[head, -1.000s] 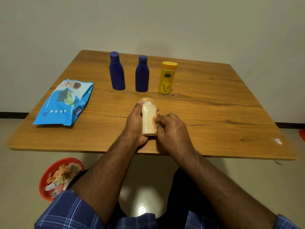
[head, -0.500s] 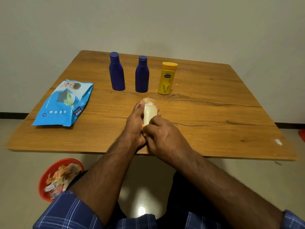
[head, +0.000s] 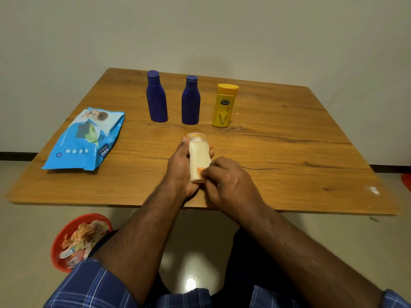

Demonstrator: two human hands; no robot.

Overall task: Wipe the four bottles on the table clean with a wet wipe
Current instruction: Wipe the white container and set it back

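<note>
A cream bottle [head: 198, 155] stands upright near the table's front edge, and my left hand [head: 179, 172] grips it from the left. My right hand [head: 229, 183] has curled fingers that press a small orange-tinted wet wipe [head: 200, 171] against the bottle's lower right side; most of the wipe is hidden under the fingers. Further back stand two dark blue bottles [head: 156, 98] [head: 190, 103] and a yellow bottle [head: 223, 106] in a row, all upright and untouched.
A blue pack of wet wipes [head: 86, 138] lies on the left of the wooden table [head: 289, 152]. On the floor at the lower left is a red bin [head: 58, 241] holding used wipes. A wall rises just behind the table.
My right hand slid left across the lower bottle with the wipe, then back to the right, so more of the bottle shows again. My left hand kept its grip on the bottle.
</note>
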